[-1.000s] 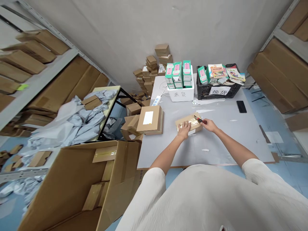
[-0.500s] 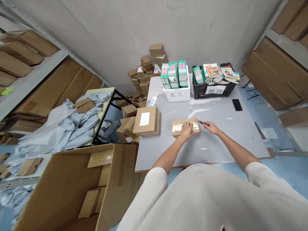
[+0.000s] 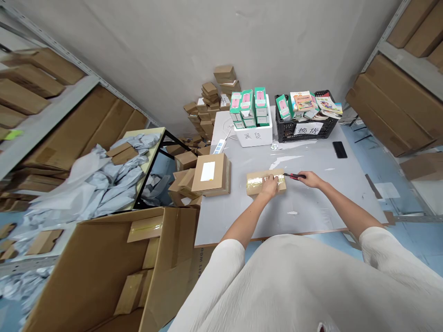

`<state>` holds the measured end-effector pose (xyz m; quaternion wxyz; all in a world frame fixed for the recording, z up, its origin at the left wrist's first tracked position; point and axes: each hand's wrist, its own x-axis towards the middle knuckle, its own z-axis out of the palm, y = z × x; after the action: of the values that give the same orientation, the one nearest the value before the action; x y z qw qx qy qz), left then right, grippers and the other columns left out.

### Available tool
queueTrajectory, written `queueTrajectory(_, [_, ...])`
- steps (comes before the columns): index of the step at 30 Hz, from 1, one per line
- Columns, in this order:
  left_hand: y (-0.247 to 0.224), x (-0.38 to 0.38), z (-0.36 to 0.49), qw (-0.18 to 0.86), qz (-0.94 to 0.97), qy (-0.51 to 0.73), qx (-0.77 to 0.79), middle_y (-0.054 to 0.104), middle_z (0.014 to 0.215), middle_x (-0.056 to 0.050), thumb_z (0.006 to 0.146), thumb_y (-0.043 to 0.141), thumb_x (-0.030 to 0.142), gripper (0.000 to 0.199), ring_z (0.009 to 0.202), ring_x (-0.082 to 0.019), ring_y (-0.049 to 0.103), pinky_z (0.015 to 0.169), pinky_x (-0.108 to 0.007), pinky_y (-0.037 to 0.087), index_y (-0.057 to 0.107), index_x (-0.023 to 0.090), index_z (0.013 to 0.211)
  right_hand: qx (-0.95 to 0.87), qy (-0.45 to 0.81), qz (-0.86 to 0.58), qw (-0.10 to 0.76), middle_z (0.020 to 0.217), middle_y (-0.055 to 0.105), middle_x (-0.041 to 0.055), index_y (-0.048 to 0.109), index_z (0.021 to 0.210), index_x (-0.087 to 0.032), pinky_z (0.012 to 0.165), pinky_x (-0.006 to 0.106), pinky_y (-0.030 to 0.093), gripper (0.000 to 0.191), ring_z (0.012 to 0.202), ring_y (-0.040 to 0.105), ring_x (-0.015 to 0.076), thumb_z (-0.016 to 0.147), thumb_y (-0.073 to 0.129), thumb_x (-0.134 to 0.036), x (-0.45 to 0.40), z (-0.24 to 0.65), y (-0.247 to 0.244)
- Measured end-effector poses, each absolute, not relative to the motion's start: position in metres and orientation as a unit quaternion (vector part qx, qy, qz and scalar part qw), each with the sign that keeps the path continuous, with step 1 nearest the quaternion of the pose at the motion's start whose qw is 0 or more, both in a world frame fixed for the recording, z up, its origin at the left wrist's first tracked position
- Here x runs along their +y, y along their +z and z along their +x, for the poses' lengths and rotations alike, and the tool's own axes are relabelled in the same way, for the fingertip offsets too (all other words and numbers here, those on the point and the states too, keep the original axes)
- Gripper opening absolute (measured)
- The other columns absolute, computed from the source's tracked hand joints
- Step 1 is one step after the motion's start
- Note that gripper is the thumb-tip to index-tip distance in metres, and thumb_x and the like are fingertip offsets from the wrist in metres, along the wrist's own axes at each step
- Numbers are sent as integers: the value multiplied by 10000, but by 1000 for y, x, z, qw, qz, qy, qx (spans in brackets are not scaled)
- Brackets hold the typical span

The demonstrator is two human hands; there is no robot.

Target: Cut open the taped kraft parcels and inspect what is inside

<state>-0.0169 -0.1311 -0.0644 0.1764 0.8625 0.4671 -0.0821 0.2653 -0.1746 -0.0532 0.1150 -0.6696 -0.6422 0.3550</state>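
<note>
A small brown cardboard box (image 3: 254, 183) with shiny clear tape along its top lies on the grey table. My left hand (image 3: 269, 185) holds it down, its bent fingers on the taped top and its wrist toward me. In my right hand (image 3: 311, 179), closed around the handle, is a red and black utility knife (image 3: 293, 176). The knife points left, and its tip is at the box's right end. Whether the blade touches the cardboard is too small to tell.
On the grey table (image 3: 238, 216) stand a larger labelled box (image 3: 218, 177), a white bin (image 3: 254, 138) of green-and-pink boxes, a black crate (image 3: 304, 131) of books and a phone (image 3: 339, 150). A big open carton (image 3: 176, 244) sits at the left, near a side table piled with grey bags (image 3: 114, 180).
My right hand has moved slightly right and up with the knife, which now lies more level at the box's right end. My left hand stays on the box.
</note>
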Motion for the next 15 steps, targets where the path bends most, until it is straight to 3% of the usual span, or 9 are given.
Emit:
queueTrajectory(6, [-61,-134,-20,176,868,-82,457,583,1433,-152,906,780,266,519,1296,-355,606,1255,-528,316,599,261,1393,-720,232,-654,27,1314,778,114,776,1334,-261,990,406,485,402,1191,683,315,1053,491,-291,-157,262,-51])
queueTrajectory(15, [-62,-139,-23,186,870,-65,451,568,1453,-174,901,807,266,599,1337,-357,598,1274,-512,283,572,234,1452,-761,219,-610,-11,1204,779,157,823,1189,-292,1069,488,398,300,1203,639,358,1028,571,-316,-127,249,-50])
